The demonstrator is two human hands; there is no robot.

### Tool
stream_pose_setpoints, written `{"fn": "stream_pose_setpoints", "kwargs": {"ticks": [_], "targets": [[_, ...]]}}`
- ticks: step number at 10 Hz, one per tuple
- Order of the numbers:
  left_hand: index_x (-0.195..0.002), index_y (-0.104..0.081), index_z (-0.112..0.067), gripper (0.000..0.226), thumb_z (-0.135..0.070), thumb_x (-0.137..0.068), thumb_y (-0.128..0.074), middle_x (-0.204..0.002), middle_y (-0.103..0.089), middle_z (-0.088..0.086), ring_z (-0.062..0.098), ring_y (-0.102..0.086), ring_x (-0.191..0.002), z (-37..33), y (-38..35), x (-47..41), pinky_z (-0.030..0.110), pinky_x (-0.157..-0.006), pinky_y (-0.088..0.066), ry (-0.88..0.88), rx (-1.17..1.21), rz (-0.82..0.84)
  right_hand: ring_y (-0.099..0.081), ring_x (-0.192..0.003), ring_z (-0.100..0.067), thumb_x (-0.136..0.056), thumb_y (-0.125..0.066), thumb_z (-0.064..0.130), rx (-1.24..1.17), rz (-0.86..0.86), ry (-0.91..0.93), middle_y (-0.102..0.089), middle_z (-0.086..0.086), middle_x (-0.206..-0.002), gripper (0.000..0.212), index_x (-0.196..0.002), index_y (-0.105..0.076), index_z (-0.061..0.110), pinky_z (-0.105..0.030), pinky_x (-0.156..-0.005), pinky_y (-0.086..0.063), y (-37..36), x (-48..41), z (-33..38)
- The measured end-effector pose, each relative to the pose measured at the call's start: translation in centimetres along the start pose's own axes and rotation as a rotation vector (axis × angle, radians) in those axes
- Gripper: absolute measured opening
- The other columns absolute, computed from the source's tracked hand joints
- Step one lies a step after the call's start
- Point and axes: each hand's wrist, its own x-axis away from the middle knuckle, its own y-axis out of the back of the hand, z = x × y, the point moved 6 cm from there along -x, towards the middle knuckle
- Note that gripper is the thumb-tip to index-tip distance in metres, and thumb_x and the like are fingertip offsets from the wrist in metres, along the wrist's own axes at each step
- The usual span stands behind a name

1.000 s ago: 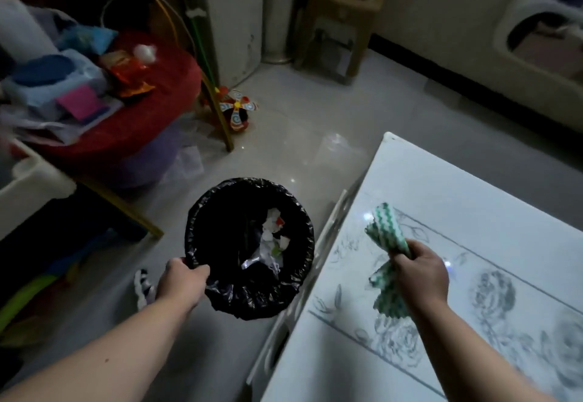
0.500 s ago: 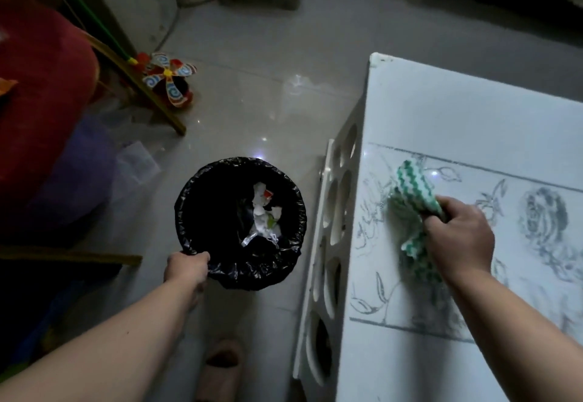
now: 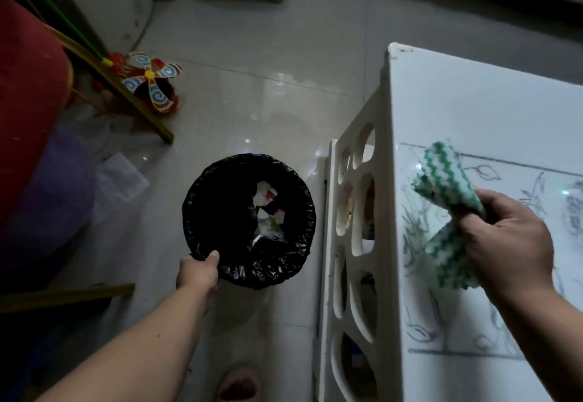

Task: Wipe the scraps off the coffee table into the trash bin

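Observation:
A round trash bin (image 3: 220, 199) lined with a black bag stands on the floor left of the white coffee table (image 3: 467, 111). White and red scraps (image 3: 268, 209) lie inside it. My left hand (image 3: 198, 272) grips the bin's near rim. My right hand (image 3: 508, 240) is closed around a bunched green-and-white zigzag cloth (image 3: 441, 177), held over the table top near its left edge. The table top bears a grey flower drawing; I see no loose scraps on it.
The table's left side panel (image 3: 356, 243) has oval cut-outs and faces the bin. A colourful pinwheel toy (image 3: 151, 82) and wooden legs (image 3: 126, 98) stand on the tiled floor at upper left. A red cushion (image 3: 28, 92) fills the left edge. A slipper (image 3: 239, 386) lies below.
The view has tipped further down and closer. The bin has stayed in my left hand, close to the table's side. My right hand has kept the cloth near the table's left edge.

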Motion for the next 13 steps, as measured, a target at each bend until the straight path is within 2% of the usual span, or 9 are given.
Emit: {"fn": "stream_pose_setpoints", "kwargs": {"ticks": [1,2,3,4,5,6,7,9,13], "targets": [[-0.125,-0.050,-0.009,0.051,-0.041,-0.086,-0.061,-0.123,-0.062,0.019,0.039,-0.061,-0.111,-0.5,0.5,1.6,0.041,-0.089,-0.050,0.029,0.043,0.112,-0.066,-0.086,-0.030,-0.070,-0.054,0.034,-0.005,-0.005,-0.019,-0.069,-0.006,-0.091,0.037,-0.105,-0.064,0.039,-0.054,-0.078,-0.054,0.1,0.3,0.5],[-0.112,-0.054,-0.008,0.041,-0.038,-0.086,-0.063,-0.084,-0.063,0.024,0.035,-0.062,-0.063,-0.9,1.5,3.6,0.030,-0.059,-0.043,0.111,0.109,0.227,-0.065,-0.088,-0.030,-0.074,-0.057,0.021,-0.036,0.009,-0.020,-0.069,-0.008,-0.092,0.034,-0.104,-0.067,0.031,-0.051,-0.081,-0.054,0.5,1.0,1.4],[-0.114,-0.057,-0.005,0.040,-0.033,-0.086,-0.063,-0.113,-0.061,0.020,0.038,-0.059,-0.090,-1.6,2.9,5.7,0.042,-0.086,-0.046,0.193,0.105,0.227,-0.063,-0.088,-0.025,-0.075,-0.059,0.013,-0.041,-0.006,-0.020,-0.068,-0.006,-0.091,0.032,-0.101,-0.070,0.028,-0.036,-0.079,-0.050,2.0,1.9,2.2],[-0.127,-0.054,-0.003,0.052,-0.034,-0.085,-0.062,-0.122,-0.061,0.022,0.041,-0.065,-0.089,-2.8,3.9,9.1,0.041,-0.078,-0.051,0.202,0.029,0.235,-0.057,-0.091,-0.022,-0.076,-0.061,0.009,-0.055,-0.036,-0.040,-0.066,-0.005,-0.097,0.031,-0.101,-0.071,0.025,-0.029,-0.076,-0.040,4.0,3.0,2.3],[-0.133,-0.049,-0.007,0.058,-0.031,-0.082,-0.064,-0.126,-0.059,0.024,0.041,-0.066,-0.091,-5.3,3.1,13.9,0.047,-0.083,-0.053,-0.020,-0.164,0.226,-0.057,-0.096,-0.023,-0.078,-0.061,0.009,-0.050,-0.048,-0.097,-0.063,-0.005,-0.102,0.034,-0.107,-0.070,0.023,-0.025,-0.076,-0.037,6.2,4.3,1.2],[-0.138,-0.046,-0.013,0.064,-0.029,-0.080,-0.069,-0.136,-0.056,0.014,0.031,-0.053,-0.123,-7.8,0.3,20.2,0.037,-0.099,-0.042,-0.321,-0.396,0.290,-0.055,-0.101,-0.022,-0.078,-0.060,0.008,-0.036,-0.044,-0.166,-0.060,-0.002,-0.102,0.035,-0.110,-0.069,0.021,-0.022,-0.076,-0.034,7.9,5.4,-0.9],[-0.131,-0.053,-0.012,0.053,-0.023,-0.081,-0.068,-0.122,-0.064,0.009,0.021,-0.059,-0.106,-8.5,-3.2,25.8,0.026,-0.086,-0.040,-0.475,-0.429,0.452,-0.056,-0.108,-0.025,-0.078,-0.059,0.008,0.007,-0.023,-0.225,-0.062,-0.008,-0.114,0.036,-0.111,-0.068,0.019,-0.022,-0.082,-0.037,8.8,6.3,-3.6],[-0.123,-0.058,-0.017,0.044,-0.019,-0.080,-0.066,-0.112,-0.064,-0.002,0.010,-0.060,-0.099,-8.9,-8.7,32.6,0.023,-0.087,-0.043,-0.815,-0.577,0.583,-0.054,-0.107,-0.028,-0.080,-0.052,0.008,0.114,0.044,-0.341,-0.058,-0.011,-0.116,0.043,-0.120,-0.063,0.020,-0.027,-0.089,-0.043,8.6,6.7,-10.3],[-0.125,-0.055,-0.032,0.044,-0.035,-0.081,-0.059,-0.124,-0.060,-0.008,0.014,-0.057,-0.114,-7.9,-12.8,35.6,0.028,-0.092,-0.046,-1.326,-1.033,0.409,-0.037,-0.123,-0.031,-0.076,-0.063,0.032,0.202,0.224,-0.204,-0.045,-0.011,-0.129,0.064,-0.137,-0.043,0.027,-0.033,-0.106,-0.031,8.3,6.0,-14.4]]}}
